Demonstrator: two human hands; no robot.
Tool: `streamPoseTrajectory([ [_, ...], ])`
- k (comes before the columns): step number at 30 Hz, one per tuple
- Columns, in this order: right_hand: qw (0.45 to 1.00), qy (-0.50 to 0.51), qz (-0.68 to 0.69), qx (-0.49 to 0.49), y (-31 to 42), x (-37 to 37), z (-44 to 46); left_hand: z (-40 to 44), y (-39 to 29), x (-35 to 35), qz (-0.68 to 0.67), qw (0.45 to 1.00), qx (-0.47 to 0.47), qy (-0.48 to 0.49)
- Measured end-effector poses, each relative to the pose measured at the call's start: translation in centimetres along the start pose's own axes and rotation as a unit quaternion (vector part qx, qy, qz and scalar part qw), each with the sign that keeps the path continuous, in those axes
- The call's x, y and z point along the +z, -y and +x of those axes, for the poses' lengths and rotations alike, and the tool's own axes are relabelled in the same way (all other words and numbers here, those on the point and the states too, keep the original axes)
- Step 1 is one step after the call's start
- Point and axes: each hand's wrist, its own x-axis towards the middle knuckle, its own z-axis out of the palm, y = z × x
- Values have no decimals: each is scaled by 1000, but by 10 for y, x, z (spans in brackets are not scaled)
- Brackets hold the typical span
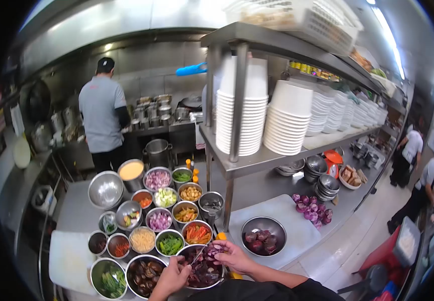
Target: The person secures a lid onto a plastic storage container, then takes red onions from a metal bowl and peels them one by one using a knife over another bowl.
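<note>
Over a metal pot (pixel 208 287) of dark purple pieces, my left hand (pixel 174 276) is closed round a small thin tool, seemingly a knife (pixel 197 255). My right hand (pixel 237 258) holds a purple onion (pixel 218 249) against the tool's tip. To the right, a steel bowl (pixel 280 231) with dark purple onions (pixel 263 242) stands on a white cutting board (pixel 299 223). Several whole purple onions (pixel 314 208) lie at the board's far right. Left of the pot is a container of dark brown pieces (pixel 144 276).
Many metal containers of cut vegetables (pixel 169 244) crowd the counter ahead and left. A shelf (pixel 227 168) with stacked white tubs (pixel 287 118) rises in front, its post near the containers. One person (pixel 102 113) stands at the back left; two others are at the far right.
</note>
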Motion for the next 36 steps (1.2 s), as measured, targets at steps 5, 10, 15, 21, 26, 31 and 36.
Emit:
streamPoseTrajectory([
  [5, 999, -7, -29, -20, 7, -17, 4, 4, -4, 7, 26, 1000, -4, -4],
  [10, 1000, 5, -25, -2, 13, -19, 3, 2, -9, 15, 82, 996, 23, 12],
  [15, 999, 32, -16, 6, 9, -24, 6, 8, 26, 12, 177, 984, 23, 9],
  [21, 970, 73, -178, -146, 34, -19, 4, -11, -11, 16, 119, 991, -67, -4],
  [26, 747, 154, -412, -498, 163, 29, -45, -21, -16, 19, 147, 989, 15, -1],
  [31, 473, 199, -533, -673, 254, 88, -98, -30, -53, 12, 167, 976, -132, 39],
  [36, 343, 183, -507, -769, 246, 136, -111, -13, -49, 14, 164, 984, -62, 30],
])
